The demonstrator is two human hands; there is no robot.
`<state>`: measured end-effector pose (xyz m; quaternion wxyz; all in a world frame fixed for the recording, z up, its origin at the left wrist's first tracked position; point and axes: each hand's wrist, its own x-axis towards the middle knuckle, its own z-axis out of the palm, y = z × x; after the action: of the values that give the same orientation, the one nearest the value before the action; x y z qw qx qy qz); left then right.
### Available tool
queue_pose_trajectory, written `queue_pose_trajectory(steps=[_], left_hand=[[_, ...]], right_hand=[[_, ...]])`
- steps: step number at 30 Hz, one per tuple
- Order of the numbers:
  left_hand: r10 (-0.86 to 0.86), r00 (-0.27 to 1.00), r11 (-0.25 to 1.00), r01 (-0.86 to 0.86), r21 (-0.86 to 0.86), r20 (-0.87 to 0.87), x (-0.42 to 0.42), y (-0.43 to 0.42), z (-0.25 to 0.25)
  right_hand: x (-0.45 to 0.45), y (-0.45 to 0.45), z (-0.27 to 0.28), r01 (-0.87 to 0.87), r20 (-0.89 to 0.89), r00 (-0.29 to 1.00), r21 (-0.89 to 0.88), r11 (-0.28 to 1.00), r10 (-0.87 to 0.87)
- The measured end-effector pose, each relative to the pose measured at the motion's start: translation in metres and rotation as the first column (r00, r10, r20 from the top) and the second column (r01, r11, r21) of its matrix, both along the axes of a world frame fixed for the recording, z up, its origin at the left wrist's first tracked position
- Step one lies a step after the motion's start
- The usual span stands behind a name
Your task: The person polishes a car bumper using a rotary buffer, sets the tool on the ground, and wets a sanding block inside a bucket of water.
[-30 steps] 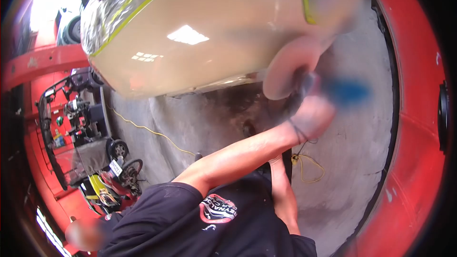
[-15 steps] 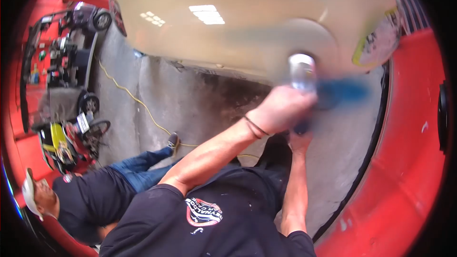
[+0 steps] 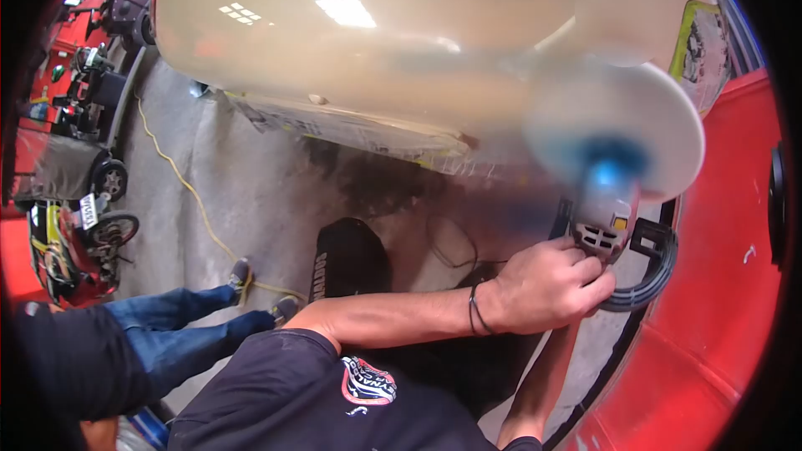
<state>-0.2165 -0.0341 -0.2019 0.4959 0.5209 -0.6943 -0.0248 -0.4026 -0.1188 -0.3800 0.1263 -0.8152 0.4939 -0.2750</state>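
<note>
My left hand (image 3: pixel 555 284), with a dark band at its wrist, is closed around part of a polisher (image 3: pixel 603 213). The tool has a silver head with vents and a yellow button. Its round white pad (image 3: pixel 664 108), blue around the blurred centre, is tilted up in front of the rounded beige car panel (image 3: pixel 376 50); whether they touch I cannot tell. Behind my left hand, my right forearm (image 3: pixel 543 376) rises towards the tool, but my right hand is hidden. A loop of dark cord (image 3: pixel 656 280) hangs beside the polisher.
Masking paper (image 3: pixel 334 134) runs along the panel's lower edge. A red wall (image 3: pixel 727 242) stands close on the right. At left are a person in jeans (image 3: pixel 180 326), a yellow cord (image 3: pixel 180 171) on the floor and a motorcycle (image 3: pixel 88 238).
The polisher has moved right and down relative to the view, its white pad now facing more upward. My left hand moved right with it and now covers my right hand. The view has shifted.
</note>
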Motion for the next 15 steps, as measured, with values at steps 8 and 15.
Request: queue_pose_trajectory(steps=[8,15], left_hand=[[0.047,0.999,0.921,-0.050,-0.386,-0.016,0.039,0.036,-0.120],[0.086,0.990,0.814,-0.136,-0.565,-0.115,0.085,0.060,-0.143]], right_hand=[[0.043,-0.019,-0.051,-0.204,0.272,0.930,-0.171,0.964,0.246],[0.071,-0.021,-0.044,-0.291,0.282,0.894,-0.228,0.929,0.349]])
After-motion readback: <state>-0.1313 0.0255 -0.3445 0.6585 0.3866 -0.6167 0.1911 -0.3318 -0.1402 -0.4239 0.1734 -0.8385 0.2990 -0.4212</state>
